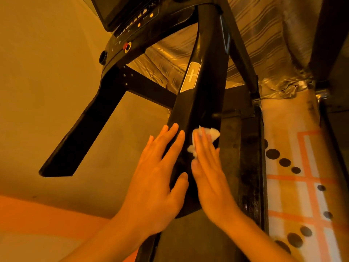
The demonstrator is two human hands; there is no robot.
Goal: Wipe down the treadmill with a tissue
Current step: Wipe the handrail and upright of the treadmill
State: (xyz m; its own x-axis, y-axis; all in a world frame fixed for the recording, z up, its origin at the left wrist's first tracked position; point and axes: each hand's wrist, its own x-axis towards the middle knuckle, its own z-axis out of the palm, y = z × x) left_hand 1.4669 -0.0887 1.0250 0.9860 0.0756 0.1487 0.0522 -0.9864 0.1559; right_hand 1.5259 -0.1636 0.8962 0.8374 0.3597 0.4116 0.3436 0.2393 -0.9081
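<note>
Right hand [209,173] lies flat, fingers [203,142] straight and together, pressing a crumpled white paper tissue [213,132] onto the glossy black moulded handrail [200,103] of the treadmill. Nothing is curled or pinched. The tissue sits under the fingertips, with scraps showing past the tips and to the thumb side.

Left hand [156,178] is also flat, its fingers [170,140] straight and slightly spread. It rests on the same handrail just beside the right hand and holds nothing.

Key relation: the handrail's long axis runs straight ahead of both sets of fingertips, up and away toward the black console [132,21]. The right hand owns the tissue, so it is the wiping hand. Unwiped rail lies beyond its fingertips. A matte silver rounded pad with a plus mark [190,76] is set into the rail well ahead of the tips.

Judgement: the stroke likely goes along the axis, with the left hand bracing. The rail looks smooth, hard and reflective, and the tissue thin and soft, so it could bunch or slip from under flat fingers.

Right of the right hand are the dark textured treadmill side rail [249,157] and a pale floor mat with orange lines and black dots [302,176]. A second black handrail [81,133] lies far left of the left fingers.
</note>
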